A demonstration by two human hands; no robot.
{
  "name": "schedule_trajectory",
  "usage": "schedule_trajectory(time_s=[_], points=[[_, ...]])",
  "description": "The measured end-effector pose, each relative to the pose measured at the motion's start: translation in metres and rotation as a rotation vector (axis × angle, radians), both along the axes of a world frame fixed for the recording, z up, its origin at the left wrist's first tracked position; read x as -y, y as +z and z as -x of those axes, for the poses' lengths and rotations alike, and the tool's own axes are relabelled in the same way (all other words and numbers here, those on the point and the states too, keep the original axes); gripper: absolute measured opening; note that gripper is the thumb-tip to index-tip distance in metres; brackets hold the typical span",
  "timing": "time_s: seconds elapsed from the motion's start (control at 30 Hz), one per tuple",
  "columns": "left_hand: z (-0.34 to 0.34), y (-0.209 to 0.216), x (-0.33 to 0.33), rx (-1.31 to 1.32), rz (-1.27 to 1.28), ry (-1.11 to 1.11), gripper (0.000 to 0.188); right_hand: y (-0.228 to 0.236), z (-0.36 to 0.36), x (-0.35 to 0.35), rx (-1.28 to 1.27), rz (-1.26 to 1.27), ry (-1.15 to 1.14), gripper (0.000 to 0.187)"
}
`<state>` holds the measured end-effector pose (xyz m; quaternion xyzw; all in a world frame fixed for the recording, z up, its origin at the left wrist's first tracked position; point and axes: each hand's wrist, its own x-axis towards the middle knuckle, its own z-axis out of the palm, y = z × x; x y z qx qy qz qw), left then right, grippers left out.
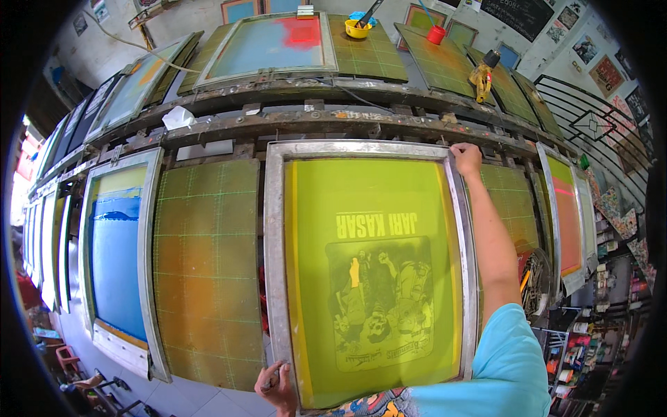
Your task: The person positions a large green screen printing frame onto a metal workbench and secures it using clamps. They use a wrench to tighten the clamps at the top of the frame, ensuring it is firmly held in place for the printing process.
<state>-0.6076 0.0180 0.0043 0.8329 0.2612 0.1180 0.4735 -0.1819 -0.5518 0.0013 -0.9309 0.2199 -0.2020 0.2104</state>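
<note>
A silk-screen printing frame (pixel 276 229) lies in front of me, its yellow-green mesh (pixel 396 187) bearing a picture and lettering that appear upside down. At the frame's far right corner, my right hand (pixel 467 160) is closed on the metal edge, the arm stretched along the right side. Beside the near left corner is my left hand (pixel 274 386), its fingers curled against the frame's side. Something small and dark seems to be between those fingers, too small to name. My turquoise sleeve and body cover the frame's near right corner.
Left of the frame is a stained green board (pixel 208 278) with grid lines; beyond it, a blue-inked screen (pixel 114 243). Dark rails (pixel 313 125) run behind. Farther back are a red-stained screen (pixel 264 52), a yellow bowl (pixel 358 29) and a yellow heat gun (pixel 481 80).
</note>
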Motion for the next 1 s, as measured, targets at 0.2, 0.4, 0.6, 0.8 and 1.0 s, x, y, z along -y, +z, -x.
schedule_trajectory(time_s=[0.2, 0.4, 0.6, 0.8, 1.0], points=[[0.001, -0.007, -0.003, 0.047, -0.017, -0.048, 0.016, 0.002, -0.001, 0.036, -0.126, 0.063, 0.078, 0.018], [0.003, -0.01, -0.002, 0.027, -0.039, -0.017, 0.015, 0.012, -0.016, 0.012, -0.204, 0.096, -0.027, 0.012], [0.009, -0.018, -0.008, 0.022, -0.086, -0.042, 0.017, 0.013, -0.029, 0.011, -0.328, 0.154, -0.115, 0.012], [0.011, -0.026, -0.009, 0.071, -0.02, 0.004, 0.022, -0.013, -0.03, 0.045, -0.203, 0.024, 0.107, 0.017], [0.006, -0.017, -0.01, 0.031, -0.127, -0.063, 0.023, -0.008, -0.028, 0.055, -0.258, -0.327, 0.066, 0.017]])
